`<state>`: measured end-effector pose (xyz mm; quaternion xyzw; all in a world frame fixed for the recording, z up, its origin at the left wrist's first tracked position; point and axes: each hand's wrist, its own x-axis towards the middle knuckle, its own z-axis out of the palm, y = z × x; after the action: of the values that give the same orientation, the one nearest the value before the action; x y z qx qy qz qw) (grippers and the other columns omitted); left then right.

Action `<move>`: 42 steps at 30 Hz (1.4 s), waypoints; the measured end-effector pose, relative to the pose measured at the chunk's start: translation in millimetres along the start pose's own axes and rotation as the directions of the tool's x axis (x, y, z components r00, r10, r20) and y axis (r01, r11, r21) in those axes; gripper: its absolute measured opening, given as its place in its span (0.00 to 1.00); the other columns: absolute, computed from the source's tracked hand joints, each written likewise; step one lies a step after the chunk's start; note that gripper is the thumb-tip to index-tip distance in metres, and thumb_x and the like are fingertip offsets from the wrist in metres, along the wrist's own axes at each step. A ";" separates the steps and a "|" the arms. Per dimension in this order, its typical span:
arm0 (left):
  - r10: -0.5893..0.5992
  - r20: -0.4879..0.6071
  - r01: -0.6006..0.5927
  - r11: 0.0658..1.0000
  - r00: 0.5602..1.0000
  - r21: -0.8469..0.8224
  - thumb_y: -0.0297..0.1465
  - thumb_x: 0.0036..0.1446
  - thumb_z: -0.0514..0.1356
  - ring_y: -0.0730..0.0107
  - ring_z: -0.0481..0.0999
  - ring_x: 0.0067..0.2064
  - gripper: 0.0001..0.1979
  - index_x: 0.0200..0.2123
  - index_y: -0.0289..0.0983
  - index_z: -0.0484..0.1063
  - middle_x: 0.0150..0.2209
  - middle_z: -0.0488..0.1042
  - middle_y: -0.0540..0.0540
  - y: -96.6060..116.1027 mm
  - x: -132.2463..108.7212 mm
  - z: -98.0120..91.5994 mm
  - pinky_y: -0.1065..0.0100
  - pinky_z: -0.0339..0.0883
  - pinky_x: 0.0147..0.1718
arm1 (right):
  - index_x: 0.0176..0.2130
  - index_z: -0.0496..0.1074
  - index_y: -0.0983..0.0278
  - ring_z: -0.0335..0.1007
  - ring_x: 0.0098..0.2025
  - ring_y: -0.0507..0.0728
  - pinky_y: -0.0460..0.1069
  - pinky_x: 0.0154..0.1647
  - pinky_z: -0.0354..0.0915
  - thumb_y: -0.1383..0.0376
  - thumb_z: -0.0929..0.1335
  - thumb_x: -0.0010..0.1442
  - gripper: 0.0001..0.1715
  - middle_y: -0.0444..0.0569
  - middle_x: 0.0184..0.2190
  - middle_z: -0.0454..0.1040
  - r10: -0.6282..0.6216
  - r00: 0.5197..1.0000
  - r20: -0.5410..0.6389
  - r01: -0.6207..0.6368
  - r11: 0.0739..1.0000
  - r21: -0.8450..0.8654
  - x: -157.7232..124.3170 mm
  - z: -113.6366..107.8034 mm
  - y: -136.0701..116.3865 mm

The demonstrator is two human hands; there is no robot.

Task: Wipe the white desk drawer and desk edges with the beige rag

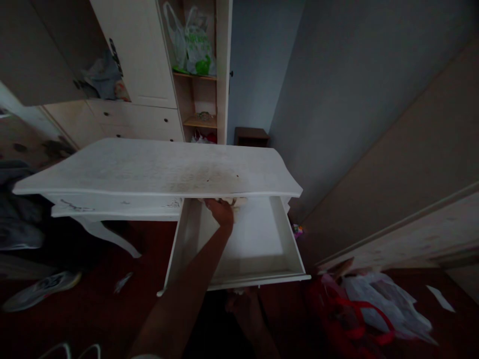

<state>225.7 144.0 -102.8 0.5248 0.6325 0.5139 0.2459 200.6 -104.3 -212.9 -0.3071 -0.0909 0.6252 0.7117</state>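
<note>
My left hand (220, 212) reaches deep into the pulled-out white drawer (258, 242), close under the front edge of the tabletop. Its fingers are closed on a cream cloth (239, 202) that lies against the drawer's floor near the back. Part of that cloth is hidden by the hand and the tabletop. Below the drawer's front panel, my right hand (241, 304) is in dark shadow with its fingers curled. A small pale bit shows at those fingertips, too dim to name. The white table (149, 167) has grey-brown smudges on its top.
Behind the table stands a white wardrobe (142, 60) with plastic bags (196, 47) on an open shelf. A red bag (337, 314) and a white plastic bag (387, 304) lie on the floor at right. A shoe (43, 289) is at left.
</note>
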 end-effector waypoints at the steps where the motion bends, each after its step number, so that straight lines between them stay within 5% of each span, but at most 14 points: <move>1: -0.004 0.018 0.003 1.000 1.000 0.017 0.26 0.61 0.50 0.49 0.59 0.66 0.32 0.66 0.25 0.45 0.66 0.52 0.22 4.8 -7.3 7.4 0.52 0.61 0.60 | 0.33 0.76 0.66 0.70 0.21 0.52 0.48 0.24 0.65 0.50 0.75 0.50 0.22 0.49 0.29 0.78 0.008 1.000 0.007 -0.008 1.000 0.002 -0.2 -0.3 -0.1; 4: 0.028 0.108 -0.038 0.995 0.994 0.093 0.30 0.59 0.54 0.40 0.54 0.67 0.35 0.64 0.15 0.47 0.65 0.45 0.12 20.3 -29.8 25.1 0.52 0.60 0.60 | 0.34 0.77 0.66 0.71 0.21 0.52 0.48 0.25 0.65 0.49 0.75 0.50 0.23 0.50 0.30 0.78 0.027 0.999 0.024 -0.028 0.999 0.028 -0.3 -2.7 1.1; 9: 0.107 0.290 -0.180 0.954 0.951 0.240 0.31 0.63 0.51 0.44 0.54 0.68 0.33 0.65 0.17 0.44 0.66 0.43 0.14 40.6 -62.5 42.2 0.54 0.58 0.61 | 0.33 0.77 0.66 0.69 0.21 0.53 0.48 0.25 0.63 0.50 0.74 0.51 0.21 0.48 0.22 0.75 0.039 0.999 0.033 -0.041 0.998 0.052 1.3 -2.6 3.7; 16: 0.272 0.548 -0.505 0.796 0.791 0.334 0.28 0.62 0.49 0.44 0.61 0.64 0.30 0.66 0.23 0.49 0.66 0.49 0.19 52.7 -92.4 48.9 0.53 0.66 0.54 | 0.33 0.77 0.64 0.67 0.19 0.54 0.49 0.23 0.61 0.48 0.74 0.50 0.22 0.46 0.20 0.74 0.036 0.999 0.007 -0.036 0.998 0.060 3.4 -2.0 7.2; 22: 0.480 0.689 -0.756 0.637 0.543 0.152 0.25 0.55 0.53 0.51 0.68 0.59 0.35 0.67 0.29 0.52 0.66 0.56 0.31 52.8 -88.5 51.2 0.56 0.64 0.56 | 0.30 0.78 0.65 0.70 0.19 0.54 0.47 0.23 0.63 0.50 0.76 0.49 0.20 0.49 0.23 0.77 0.042 0.999 0.015 -0.043 0.995 0.087 3.9 -7.7 9.3; 26: 0.495 0.766 -0.782 0.623 0.410 0.016 0.24 0.52 0.53 0.58 0.67 0.60 0.38 0.67 0.32 0.48 0.63 0.62 0.36 55.4 -73.4 44.9 0.60 0.62 0.57 | 0.28 0.77 0.66 0.71 0.20 0.53 0.47 0.23 0.65 0.50 0.76 0.48 0.21 0.50 0.25 0.78 0.073 0.997 0.012 -0.074 0.994 0.078 3.7 -4.7 6.4; 34: 0.478 0.878 -0.875 0.435 0.026 -0.211 0.32 0.50 0.55 0.45 0.71 0.54 0.41 0.67 0.23 0.48 0.61 0.62 0.26 44.4 -101.0 -1.3 0.52 0.68 0.49 | 0.31 0.77 0.66 0.70 0.19 0.52 0.47 0.23 0.63 0.49 0.76 0.48 0.22 0.47 0.24 0.76 0.056 0.998 -0.020 -0.055 0.997 0.048 3.4 -0.3 3.4; 38: 0.434 0.896 -0.812 0.489 -0.090 -0.319 0.33 0.49 0.58 0.45 0.74 0.51 0.43 0.67 0.26 0.49 0.61 0.64 0.27 34.7 -115.0 -18.0 0.54 0.71 0.45 | 0.30 0.74 0.66 0.69 0.19 0.52 0.47 0.23 0.64 0.47 0.75 0.49 0.24 0.47 0.23 0.75 0.048 0.999 -0.019 -0.048 0.999 0.023 3.2 -2.9 5.5; 42: 0.426 0.892 -0.780 0.504 -0.150 -0.371 0.34 0.50 0.59 0.49 0.76 0.49 0.38 0.64 0.30 0.57 0.56 0.71 0.31 39.4 -110.0 -26.3 0.55 0.72 0.45 | 0.30 0.74 0.66 0.70 0.20 0.52 0.47 0.23 0.64 0.46 0.74 0.49 0.25 0.48 0.26 0.76 0.038 0.999 0.008 -0.038 0.999 -0.001 4.7 -6.4 8.0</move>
<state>255.7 29.8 -82.9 0.9740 0.0837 0.0381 0.2071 198.2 -101.7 -223.6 -0.3065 -0.0883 0.6398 0.6992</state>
